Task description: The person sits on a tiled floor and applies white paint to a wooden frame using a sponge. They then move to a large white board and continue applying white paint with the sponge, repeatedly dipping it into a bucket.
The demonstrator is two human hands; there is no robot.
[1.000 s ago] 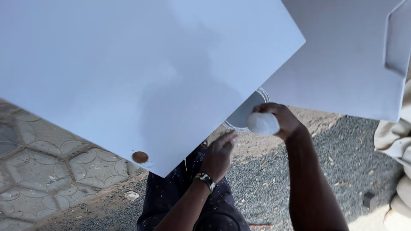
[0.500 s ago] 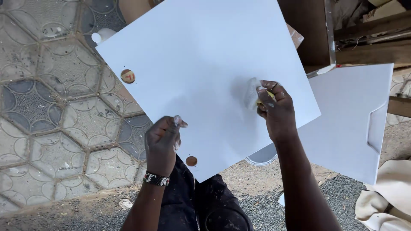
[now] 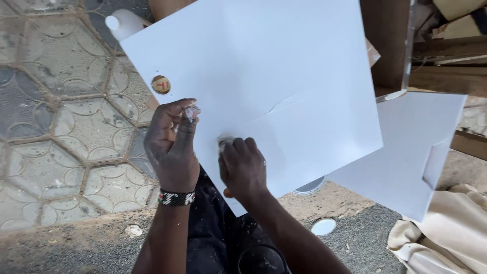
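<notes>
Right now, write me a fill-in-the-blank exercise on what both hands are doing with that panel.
1. The left hand grips the edge of a white ____, just below a round hole.
2. The right hand presses a small ____ pad onto the panel.
3. A beaded band sits on the ____ wrist.
4. Under the panel, the ground at left is paved with ____ tiles.

Missing words: panel; white; left; hexagonal

An outdoor carpentry or furniture workshop yard: hexagon-patterned paving [image 3: 56, 127] gives way to gravel [image 3: 355, 243], white cut panels with drilled round holes [image 3: 284, 86] lean about, brown timber boards [image 3: 441, 56] are stacked at the upper right, and paint-speckled dark trousers [image 3: 218, 238] show below.
</notes>
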